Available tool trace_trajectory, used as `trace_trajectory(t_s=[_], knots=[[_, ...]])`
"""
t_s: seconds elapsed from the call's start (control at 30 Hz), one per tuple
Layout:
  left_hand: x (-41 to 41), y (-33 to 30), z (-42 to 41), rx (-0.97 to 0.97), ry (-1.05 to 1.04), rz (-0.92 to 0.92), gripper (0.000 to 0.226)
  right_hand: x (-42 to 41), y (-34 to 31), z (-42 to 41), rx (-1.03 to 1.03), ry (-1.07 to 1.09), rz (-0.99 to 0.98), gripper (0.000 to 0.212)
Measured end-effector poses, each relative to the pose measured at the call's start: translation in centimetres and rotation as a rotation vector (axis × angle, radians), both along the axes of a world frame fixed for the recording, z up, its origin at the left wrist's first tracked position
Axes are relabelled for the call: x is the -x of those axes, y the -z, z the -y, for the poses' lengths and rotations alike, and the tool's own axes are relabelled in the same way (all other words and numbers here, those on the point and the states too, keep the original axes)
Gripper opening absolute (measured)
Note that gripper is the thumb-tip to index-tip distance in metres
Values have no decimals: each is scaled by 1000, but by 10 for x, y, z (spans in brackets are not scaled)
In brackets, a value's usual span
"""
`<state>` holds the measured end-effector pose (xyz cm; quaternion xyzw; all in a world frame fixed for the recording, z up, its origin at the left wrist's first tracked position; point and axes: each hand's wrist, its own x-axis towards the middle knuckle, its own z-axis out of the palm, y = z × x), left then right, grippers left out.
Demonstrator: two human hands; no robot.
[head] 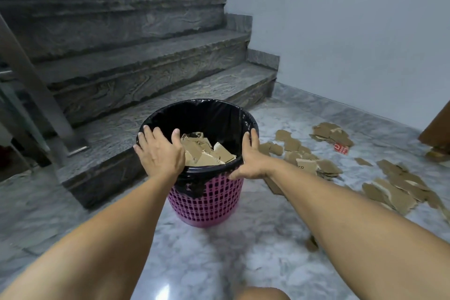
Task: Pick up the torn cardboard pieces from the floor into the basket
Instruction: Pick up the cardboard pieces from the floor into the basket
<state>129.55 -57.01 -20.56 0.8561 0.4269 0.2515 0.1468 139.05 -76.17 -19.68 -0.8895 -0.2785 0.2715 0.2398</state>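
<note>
Both hands on the basket (207, 200) now: left hand (159, 151) grips its left rim, right hand (248, 158) clasps the right rim, torn cardboard (207, 151) piled inside between them, loose pieces (394, 190) strewn across the floor (243, 251) right of the right hand

Little can be read. One torn cardboard piece (306, 165), lying on the floor (243, 251) just to the right of the basket (207, 202), carries two small dark printed letters that look like "co"; they are too small to be sure of. Farther back among the other brown pieces, a red scrap (341, 149) bears a white printed outline mark, too small and blurred to read.
</note>
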Motion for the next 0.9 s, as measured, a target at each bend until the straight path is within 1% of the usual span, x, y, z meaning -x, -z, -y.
trace_trajectory(t_s=[0.07,0.13,0.17,0.23,0.3,0.43,0.5,0.53,0.63,0.7,0.8,0.9], knots=[[0,-4,3,-92,-14,-111,61,0,-1,4,-23,-20,17,131],[-2,-11,8,-229,35,-224,58,-1,-7,18,-110,-30,63,122],[-6,-16,12,-283,80,-248,55,-2,-10,28,-161,-16,77,118],[-20,-27,28,-334,197,-230,50,-9,-18,54,-214,36,101,110],[-41,-34,54,-355,336,-192,45,-18,-24,85,-177,105,107,103],[-77,-32,133,-432,712,-131,41,-33,-31,162,80,229,129,83],[-88,-24,175,-393,882,-185,44,-39,-28,205,191,267,109,72],[-93,-17,194,-336,951,-238,45,-41,-25,225,241,294,102,68],[-107,8,250,-94,1077,-448,51,-43,-7,291,329,389,34,65],[-112,29,281,-1,1142,-610,62,-41,7,328,336,452,-43,64],[-117,65,324,33,1215,-808,87,-32,39,379,374,515,-96,68],[-118,105,361,41,1258,-918,108,-18,81,424,389,581,-150,74]])
